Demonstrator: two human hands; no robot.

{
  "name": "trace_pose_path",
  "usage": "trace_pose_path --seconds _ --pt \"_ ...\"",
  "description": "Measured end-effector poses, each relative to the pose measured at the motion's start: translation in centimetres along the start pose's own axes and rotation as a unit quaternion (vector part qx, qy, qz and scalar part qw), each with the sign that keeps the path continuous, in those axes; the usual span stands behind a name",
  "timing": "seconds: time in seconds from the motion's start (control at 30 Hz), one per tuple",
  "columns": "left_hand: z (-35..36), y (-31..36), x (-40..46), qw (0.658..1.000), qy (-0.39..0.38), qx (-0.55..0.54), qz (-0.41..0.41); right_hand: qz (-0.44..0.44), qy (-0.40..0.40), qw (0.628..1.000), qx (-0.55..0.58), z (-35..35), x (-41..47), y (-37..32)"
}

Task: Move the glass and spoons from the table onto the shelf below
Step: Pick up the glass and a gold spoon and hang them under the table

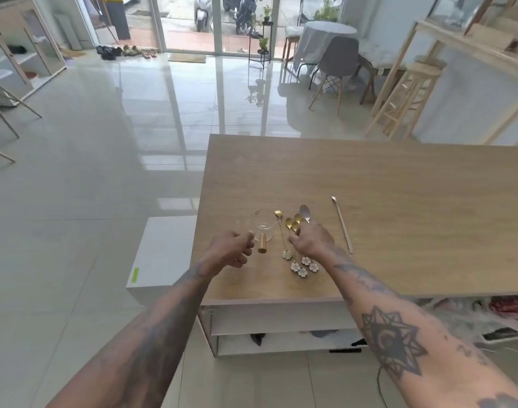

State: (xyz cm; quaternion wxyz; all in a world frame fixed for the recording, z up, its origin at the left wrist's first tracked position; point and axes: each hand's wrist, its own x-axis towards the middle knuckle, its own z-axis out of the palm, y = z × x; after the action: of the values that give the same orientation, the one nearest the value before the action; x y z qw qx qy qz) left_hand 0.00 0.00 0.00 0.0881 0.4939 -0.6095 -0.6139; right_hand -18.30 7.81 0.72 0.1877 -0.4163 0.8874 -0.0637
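**2 hands reaching, nothing lifted yet**

Both of my hands are out over the near left corner of the table. My left hand is beside the glass, fingers loosely curled and not closed on it; whether the fingertips already touch the glass or its wooden handle I cannot tell. The glass stands upright, near the table's left edge.

My right hand sits over the cluster of gold spoons, which lie just right of the glass with their bowls pointing away from me and their flower-shaped ends toward me. The fingers are bent down onto the stems, but I cannot say if they have pinched anything yet. 1 gold spoon lies slightly apart on the left, a silver spoon pokes out past my knuckles, and 1 long thin spoon rests well apart to the right.

To do this step well, I judge I should take the glass by the wooden handle, since the clear bowl looks slippery and fragile. For the spoons, I would rake the stems together first, then pinch the bundle near the middle so none swing loose. The shelf lies under the tabletop, so I should carry both loads low and clear of the table's front edge.
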Motion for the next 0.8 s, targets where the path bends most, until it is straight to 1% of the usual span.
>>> trace_pose_path --seconds 0.07,0.13,0.3,0.37,0.7,0.8 --pt "0.3 0.2 -0.2 0.999 -0.019 -0.046 -0.012 0.016 -0.006 1.0 -0.024 0.5 0.1 -0.2" --pt "0.8 0.2 -0.2 0.997 -0.035 -0.064 -0.019 0.024 -0.018 0.998 -0.059 1.1 0.2 -0.3" --pt "1.4 -0.3 0.4 0.995 -0.06 -0.069 -0.035 0.048 0.0 0.996 -0.078 1.7 0.8 -0.8" --pt "1.7 -0.4 0.6 0.993 -0.072 -0.084 -0.047 0.057 0.009 0.996 -0.074 2.0 1.1 -1.0" --pt "2.3 -1.4 1.0 0.97 -0.103 -0.201 -0.089 0.086 -0.005 0.996 -0.037 2.5 1.4 -1.6" --pt "1.9 -1.8 1.0 0.966 -0.105 -0.218 -0.093 0.089 0.008 0.995 -0.042 2.5 1.4 -1.9"
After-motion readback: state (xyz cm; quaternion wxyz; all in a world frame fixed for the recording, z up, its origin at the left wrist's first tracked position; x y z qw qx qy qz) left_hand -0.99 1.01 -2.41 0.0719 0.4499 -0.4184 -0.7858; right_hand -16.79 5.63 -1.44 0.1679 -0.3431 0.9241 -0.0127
